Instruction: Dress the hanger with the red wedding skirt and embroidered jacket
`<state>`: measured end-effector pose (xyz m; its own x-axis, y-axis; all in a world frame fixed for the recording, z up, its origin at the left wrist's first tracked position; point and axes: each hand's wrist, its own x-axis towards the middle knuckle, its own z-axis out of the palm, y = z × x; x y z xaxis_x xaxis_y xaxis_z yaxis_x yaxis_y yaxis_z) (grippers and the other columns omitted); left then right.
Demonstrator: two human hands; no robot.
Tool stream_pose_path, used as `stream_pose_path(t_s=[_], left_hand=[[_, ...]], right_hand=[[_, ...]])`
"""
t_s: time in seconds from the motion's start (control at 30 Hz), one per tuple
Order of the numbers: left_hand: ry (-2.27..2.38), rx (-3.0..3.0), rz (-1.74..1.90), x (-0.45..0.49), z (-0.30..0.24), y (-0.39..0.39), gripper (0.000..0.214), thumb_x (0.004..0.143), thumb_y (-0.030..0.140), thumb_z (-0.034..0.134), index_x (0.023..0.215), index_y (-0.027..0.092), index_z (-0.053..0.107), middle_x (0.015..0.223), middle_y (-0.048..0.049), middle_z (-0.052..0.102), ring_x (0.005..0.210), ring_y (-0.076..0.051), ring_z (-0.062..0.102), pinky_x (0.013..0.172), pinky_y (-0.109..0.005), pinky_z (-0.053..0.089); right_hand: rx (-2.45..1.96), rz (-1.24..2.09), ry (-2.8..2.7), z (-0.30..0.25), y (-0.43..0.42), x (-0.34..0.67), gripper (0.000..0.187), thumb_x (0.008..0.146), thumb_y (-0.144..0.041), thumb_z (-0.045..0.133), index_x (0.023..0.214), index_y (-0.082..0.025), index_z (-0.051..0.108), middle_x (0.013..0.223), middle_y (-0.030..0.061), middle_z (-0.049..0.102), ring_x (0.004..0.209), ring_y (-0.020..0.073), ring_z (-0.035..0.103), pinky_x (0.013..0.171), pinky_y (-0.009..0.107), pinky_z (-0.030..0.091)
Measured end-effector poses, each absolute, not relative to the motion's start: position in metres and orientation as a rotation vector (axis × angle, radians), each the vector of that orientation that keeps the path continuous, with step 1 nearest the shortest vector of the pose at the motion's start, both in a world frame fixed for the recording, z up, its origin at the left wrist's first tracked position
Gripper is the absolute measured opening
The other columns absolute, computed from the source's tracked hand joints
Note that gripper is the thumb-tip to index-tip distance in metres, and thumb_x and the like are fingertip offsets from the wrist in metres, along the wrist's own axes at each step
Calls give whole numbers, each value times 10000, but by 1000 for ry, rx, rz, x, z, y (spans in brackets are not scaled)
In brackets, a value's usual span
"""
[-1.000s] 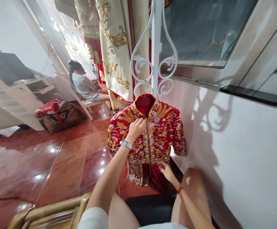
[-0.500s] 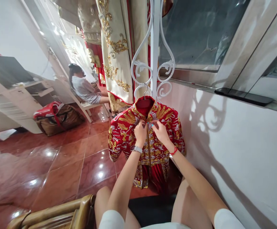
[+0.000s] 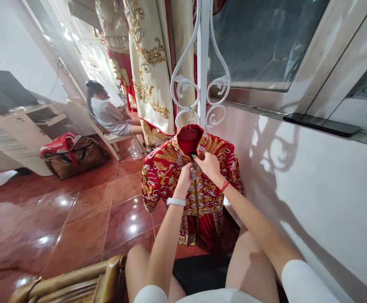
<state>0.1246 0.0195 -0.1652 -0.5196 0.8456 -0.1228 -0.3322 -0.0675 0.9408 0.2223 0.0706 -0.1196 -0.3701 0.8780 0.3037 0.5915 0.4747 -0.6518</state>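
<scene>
A small red jacket (image 3: 164, 172) with gold and silver embroidery hangs on a hanger (image 3: 189, 122) from a white scrolled metal stand (image 3: 202, 80). Both my hands are at its chest, just below the collar. My left hand (image 3: 185, 179), with a white band on the wrist, pinches the front closure from the left. My right hand (image 3: 207, 166), with a red string on the wrist, pinches the same spot from the right. The two hands touch each other over the centre seam.
A cream robe (image 3: 151, 63) with gold embroidery hangs behind the stand. Another person (image 3: 107, 113) sits at the back left by a white desk (image 3: 15, 126). A red and brown bag (image 3: 72, 153) lies on the red tiled floor. A wicker chair arm (image 3: 72, 280) is at the lower left, a white wall to the right.
My right hand rose from the jacket's hem to the collar and joined my left hand. Both hands now pinch the front closure slightly lower than half a second ago.
</scene>
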Motion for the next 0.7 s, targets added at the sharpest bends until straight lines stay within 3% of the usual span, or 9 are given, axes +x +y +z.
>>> stream_pose_path(t_s=[0.1,0.17,0.27,0.33,0.4,0.53,0.63,0.7], left_hand=[[1273,634,1650,128,-180,14,306,826,321,549,602,207,376,491,85,298,382,-58,267,427,-203,250],[1342,709,1721,135,-200,12,247,821,357,584,676,188,478,538,58,420,443,-79,379,472,-205,330],[1680,805,1806,154,-254,-1,219,860,345,547,913,157,648,899,-72,691,813,-180,629,758,-278,498],[1957,735,1675,172,-305,-21,320,901,288,465,1096,140,672,1207,-134,673,1132,-233,606,995,-324,446],[2133,636,1335,192,-360,-50,365,909,243,443,1172,123,666,1286,-149,649,1229,-234,575,1075,-314,393],[2203,557,951,218,-439,-97,387,889,164,423,1177,107,675,1173,-183,696,1148,-261,639,996,-331,453],[2151,605,902,214,-452,-103,332,887,187,446,1100,139,697,1027,-149,731,1036,-238,678,893,-304,490],[2105,617,908,204,-448,-99,254,868,222,485,968,158,710,842,-107,728,879,-223,701,781,-286,507]], right_hand=[[-1324,426,-2184,-116,72,220,351,899,-484,549,809,-160,653,875,150,725,866,259,681,721,297,450],[-1340,410,-2216,-118,72,223,319,916,-407,520,773,-154,650,841,150,724,803,238,676,671,283,424],[-1288,454,-2233,-118,71,233,333,913,-329,489,638,-173,595,689,105,696,651,191,628,604,269,371],[-1238,511,-2217,-114,71,243,368,899,-296,482,548,-193,521,583,67,650,558,157,570,576,261,345],[-1201,606,-2186,-108,72,254,386,888,-279,474,509,-204,458,524,38,616,483,128,514,552,253,329],[-1181,645,-2187,-94,77,281,401,885,-301,463,497,-208,423,473,11,575,431,113,464,538,254,310],[-1233,406,-2125,-90,85,296,390,898,-351,456,536,-205,463,510,25,570,496,141,494,550,272,288],[-1279,268,-2000,-99,85,299,328,907,-405,455,672,-195,548,628,48,630,589,177,552,574,279,307]])
